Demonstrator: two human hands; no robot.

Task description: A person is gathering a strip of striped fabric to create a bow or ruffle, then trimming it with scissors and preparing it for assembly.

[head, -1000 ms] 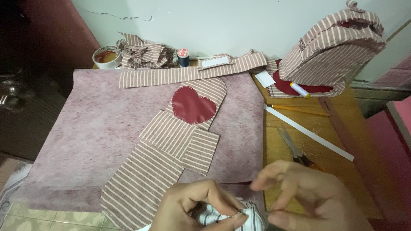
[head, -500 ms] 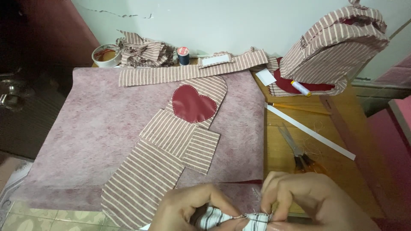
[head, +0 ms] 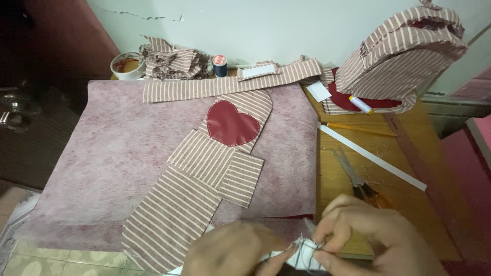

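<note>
I see both hands low at the near edge of the view, working together on a small striped fabric piece (head: 302, 255). My right hand (head: 373, 235) has thumb and forefinger pinched together at the piece's upper right corner, where a thin pale thread or needle seems to be caught; it is too fine and blurred for me to say which. My left hand (head: 230, 253) has its fingers curled shut on the piece's left end, holding it from below. The piece lies directly between the two sets of fingertips, its long axis running left to right, and the right fingertips are the nearer to the stitching spot. Just beyond my right fingers the scissors (head: 358, 179) lie on the wooden table (head: 409, 204), handles toward me. Beyond my left fingers, striped cut panels (head: 199, 189) lie on the pink felt sheet (head: 117, 168).
</note>
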